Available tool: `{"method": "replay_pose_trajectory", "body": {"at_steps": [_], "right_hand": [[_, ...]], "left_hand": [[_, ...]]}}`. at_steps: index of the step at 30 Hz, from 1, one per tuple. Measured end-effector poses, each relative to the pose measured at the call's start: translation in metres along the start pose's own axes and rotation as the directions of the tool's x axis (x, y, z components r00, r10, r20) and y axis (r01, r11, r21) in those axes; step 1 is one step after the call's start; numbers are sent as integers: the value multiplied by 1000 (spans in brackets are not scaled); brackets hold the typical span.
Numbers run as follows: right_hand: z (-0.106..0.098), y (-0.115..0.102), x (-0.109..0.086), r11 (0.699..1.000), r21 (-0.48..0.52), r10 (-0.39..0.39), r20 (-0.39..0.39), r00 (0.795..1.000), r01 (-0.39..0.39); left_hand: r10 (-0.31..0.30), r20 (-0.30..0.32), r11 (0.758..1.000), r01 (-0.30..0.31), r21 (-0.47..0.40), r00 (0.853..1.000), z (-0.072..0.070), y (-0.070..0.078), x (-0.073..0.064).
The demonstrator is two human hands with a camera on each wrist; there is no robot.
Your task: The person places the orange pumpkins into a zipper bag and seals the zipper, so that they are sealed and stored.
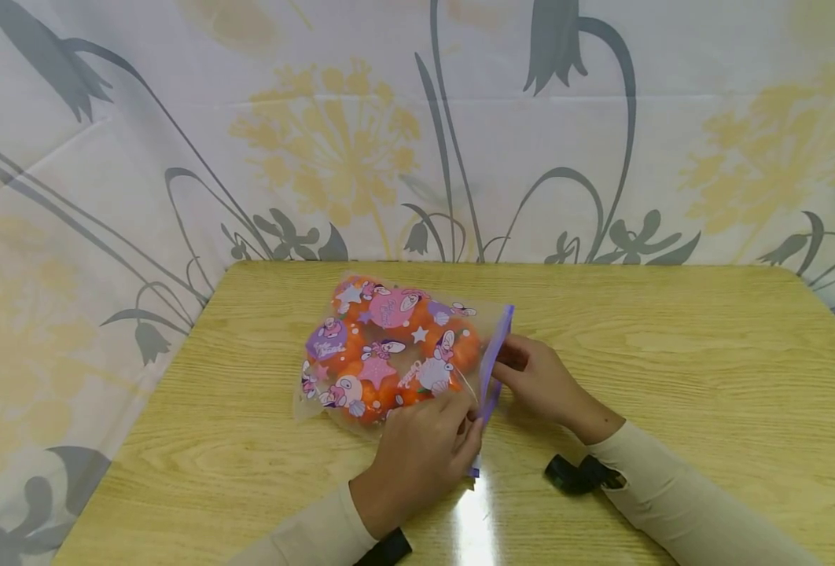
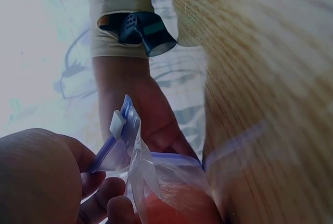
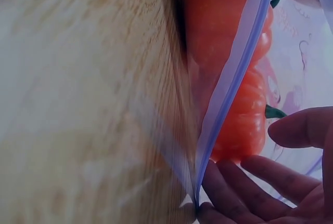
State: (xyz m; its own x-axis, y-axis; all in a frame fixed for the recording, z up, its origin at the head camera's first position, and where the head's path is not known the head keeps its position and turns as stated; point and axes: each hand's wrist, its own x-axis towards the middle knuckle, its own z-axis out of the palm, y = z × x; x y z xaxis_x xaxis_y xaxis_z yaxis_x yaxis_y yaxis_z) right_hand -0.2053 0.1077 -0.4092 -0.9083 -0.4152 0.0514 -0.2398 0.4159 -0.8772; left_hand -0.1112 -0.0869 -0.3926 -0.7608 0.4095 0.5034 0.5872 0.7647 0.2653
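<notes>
A clear zip bag (image 1: 484,314) printed with pink and purple cartoons and stars lies on the table, its purple zip strip facing right. Inside are several glossy orange pumpkins (image 3: 244,120) with green stems. My left hand (image 1: 424,444) pinches the bag's near edge by the mouth; a white zip slider (image 2: 117,124) sits close to its fingers in the left wrist view. At the far part of the mouth is my right hand (image 1: 541,377), its fingers extended at the parted zip strip. In the right wrist view its thumb stands apart, near a pumpkin's stem.
The bag lies on a light wood-grain table (image 1: 708,377). Behind the table hangs a floral curtain (image 1: 495,141). A black wrist device (image 1: 576,474) juts from the right sleeve, and another black piece (image 1: 385,548) shows by the left sleeve.
</notes>
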Motion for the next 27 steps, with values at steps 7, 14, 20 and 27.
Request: {"method": "replay_pose_trajectory", "body": {"at_steps": [7, 14, 20, 27], "right_hand": [[-2, 3, 1, 1000, -11, 3, 12, 1000, -2], [-4, 3, 0, 1000, -27, 15, 8, 1000, -15], [-10, -3, -4, 998, -64, 9, -30, 999, -11], [-14, -6, -12, 995, -104, 1, -75, 997, -9]], "left_hand": [[-8, 7, 1000, 8, 4, 1000, 0, 0, 0], [7, 10, 1000, -7, 23, 1000, -1, 1, 1], [42, -5, 998, -42, 48, 999, -2, 2, 1], [97, -5, 986, -96, 139, 995, -8, 0, -5]]}}
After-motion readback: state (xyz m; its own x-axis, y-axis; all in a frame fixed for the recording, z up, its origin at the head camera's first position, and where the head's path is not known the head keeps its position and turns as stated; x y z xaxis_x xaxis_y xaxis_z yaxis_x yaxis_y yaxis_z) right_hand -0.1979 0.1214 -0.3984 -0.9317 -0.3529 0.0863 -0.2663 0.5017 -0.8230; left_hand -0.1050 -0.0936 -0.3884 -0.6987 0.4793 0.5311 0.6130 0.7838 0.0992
